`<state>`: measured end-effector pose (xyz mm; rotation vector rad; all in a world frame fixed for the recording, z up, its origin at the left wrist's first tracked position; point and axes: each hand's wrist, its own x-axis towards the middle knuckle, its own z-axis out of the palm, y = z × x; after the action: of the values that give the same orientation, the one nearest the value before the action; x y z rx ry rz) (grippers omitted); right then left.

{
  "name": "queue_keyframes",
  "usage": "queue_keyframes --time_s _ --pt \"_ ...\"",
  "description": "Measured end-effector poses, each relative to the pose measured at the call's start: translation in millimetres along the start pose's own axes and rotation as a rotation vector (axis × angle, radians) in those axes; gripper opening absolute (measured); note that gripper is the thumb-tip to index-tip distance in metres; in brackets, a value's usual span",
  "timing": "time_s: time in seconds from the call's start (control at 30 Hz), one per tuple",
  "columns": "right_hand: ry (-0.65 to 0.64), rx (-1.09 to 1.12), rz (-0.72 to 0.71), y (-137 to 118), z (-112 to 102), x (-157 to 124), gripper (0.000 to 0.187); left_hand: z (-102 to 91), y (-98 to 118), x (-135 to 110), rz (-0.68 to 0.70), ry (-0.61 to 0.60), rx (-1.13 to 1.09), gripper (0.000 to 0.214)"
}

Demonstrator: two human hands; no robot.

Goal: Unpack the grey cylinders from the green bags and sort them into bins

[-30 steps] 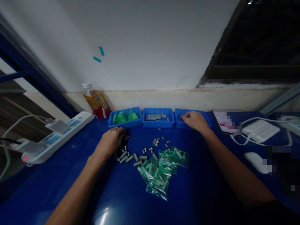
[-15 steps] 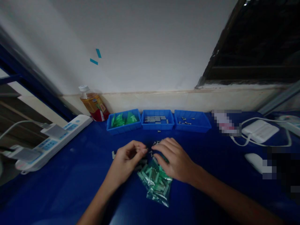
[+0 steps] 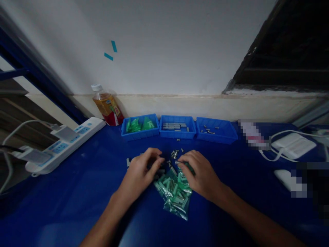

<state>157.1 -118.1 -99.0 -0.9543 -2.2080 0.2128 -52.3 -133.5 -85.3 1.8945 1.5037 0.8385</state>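
Note:
My left hand [image 3: 142, 169] is curled, its thumb and forefinger bent close together; what they hold, if anything, is too small to make out. Grey metal cylinders [image 3: 128, 162] lie beside and partly beneath it. With thumb and fingertips, my right hand [image 3: 200, 173] pinches a small screw [image 3: 177, 162]. Several loose screws [image 3: 175, 154] form a little pile just beyond the fingertips. Between my wrists lies a heap of green-tinted clear bags [image 3: 174, 197] with metal cylinders and screws inside; the right hand covers its upper edge.
Along the wall stand three blue bins: one with green bags [image 3: 140, 136], one with metal cylinders [image 3: 178, 134], one with a few screws [image 3: 218, 138]. A drink bottle [image 3: 108, 108] and power strip [image 3: 69, 142] are left; a white charger [image 3: 293, 145] and mouse [image 3: 285, 180] right.
The hands have moved slightly apart, uncovering more of the screw pile. My right hand has drawn back to the right with a screw at its fingertips. The camera view has shifted a little.

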Motion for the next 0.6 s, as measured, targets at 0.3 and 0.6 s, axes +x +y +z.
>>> queue_keyframes --time_s 0.3,0.6 --pt "0.227 -0.131 0.204 59 -29 19 0.015 -4.8 -34 9 -0.031 -0.012 0.624 0.026" --pt "-0.014 -0.541 0.542 124 -44 67 0.029 26.4 -11 45 0.163 -0.068 0.535 0.020"
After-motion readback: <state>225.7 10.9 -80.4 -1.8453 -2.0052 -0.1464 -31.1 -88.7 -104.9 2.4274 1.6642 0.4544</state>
